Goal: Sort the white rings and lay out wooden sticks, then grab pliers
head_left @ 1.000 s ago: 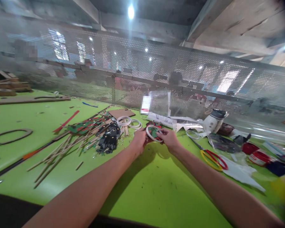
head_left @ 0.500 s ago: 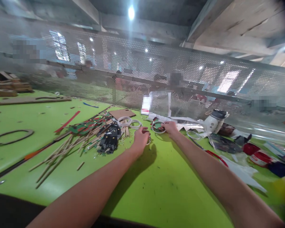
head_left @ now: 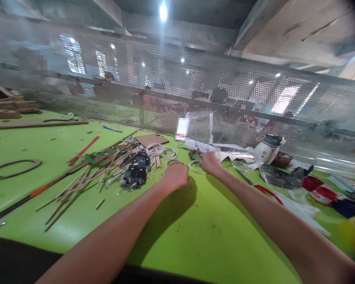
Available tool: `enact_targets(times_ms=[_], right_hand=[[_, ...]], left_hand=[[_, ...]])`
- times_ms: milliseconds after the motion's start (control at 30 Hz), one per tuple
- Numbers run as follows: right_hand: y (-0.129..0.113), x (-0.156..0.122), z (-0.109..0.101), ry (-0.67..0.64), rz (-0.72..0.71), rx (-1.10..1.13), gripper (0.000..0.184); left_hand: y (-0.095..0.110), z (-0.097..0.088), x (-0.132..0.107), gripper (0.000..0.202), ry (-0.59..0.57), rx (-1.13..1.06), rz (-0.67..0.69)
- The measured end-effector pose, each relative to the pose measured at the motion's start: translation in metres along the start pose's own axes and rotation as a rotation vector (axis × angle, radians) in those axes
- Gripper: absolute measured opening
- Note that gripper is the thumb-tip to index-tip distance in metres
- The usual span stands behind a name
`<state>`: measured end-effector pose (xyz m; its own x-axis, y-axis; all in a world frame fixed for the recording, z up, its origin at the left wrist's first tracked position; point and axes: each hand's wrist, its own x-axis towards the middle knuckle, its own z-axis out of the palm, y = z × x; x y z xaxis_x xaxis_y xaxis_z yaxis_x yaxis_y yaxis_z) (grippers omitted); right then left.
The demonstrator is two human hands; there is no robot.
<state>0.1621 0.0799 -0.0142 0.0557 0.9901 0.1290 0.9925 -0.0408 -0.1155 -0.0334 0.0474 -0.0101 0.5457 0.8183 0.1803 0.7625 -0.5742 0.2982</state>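
Observation:
My left hand (head_left: 176,176) rests knuckles-up on the green table (head_left: 195,232), its fingers curled over a pale ring (head_left: 173,162) whose rim shows just beyond them. My right hand (head_left: 209,162) lies a little farther back and to the right, fingers closed on a white ring (head_left: 196,168) with a red and green piece (head_left: 196,156) beside it. Two more white rings (head_left: 161,151) lie just left of my left hand.
A heap of thin wooden sticks (head_left: 77,185), black parts (head_left: 135,172) and red-green pieces lies to the left. Scissors with red and yellow handles (head_left: 266,190), a white pot (head_left: 268,148), red tubs (head_left: 319,192) and plastic sheets crowd the right. A perforated metal screen (head_left: 195,94) runs along the back.
Both hands held one ring together a second ago. They have parted: the right hand carried the ring back and set it low on the table, the left dropped onto another ring.

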Motion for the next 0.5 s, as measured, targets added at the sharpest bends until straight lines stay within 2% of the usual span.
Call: enact_targets(times_ms=[67,167,267,500], right_hand=[[0.004,-0.003,0.002,0.000,-0.010,-0.034,0.027],[0.009,-0.005,0.005,-0.031,0.015,-0.050,0.025],[0.012,-0.005,0.009,-0.064,0.055,-0.040,0.023],[0.018,0.004,0.001,-0.017,0.127,0.027,0.024]], left_hand=[[0.000,-0.001,-0.002,0.018,-0.021,0.079,0.020],[-0.002,-0.002,-0.003,0.031,-0.029,0.148,0.052],[-0.003,-0.001,-0.003,0.032,-0.020,0.173,0.076],[0.002,-0.008,-0.003,0.036,0.131,0.156,0.067]])
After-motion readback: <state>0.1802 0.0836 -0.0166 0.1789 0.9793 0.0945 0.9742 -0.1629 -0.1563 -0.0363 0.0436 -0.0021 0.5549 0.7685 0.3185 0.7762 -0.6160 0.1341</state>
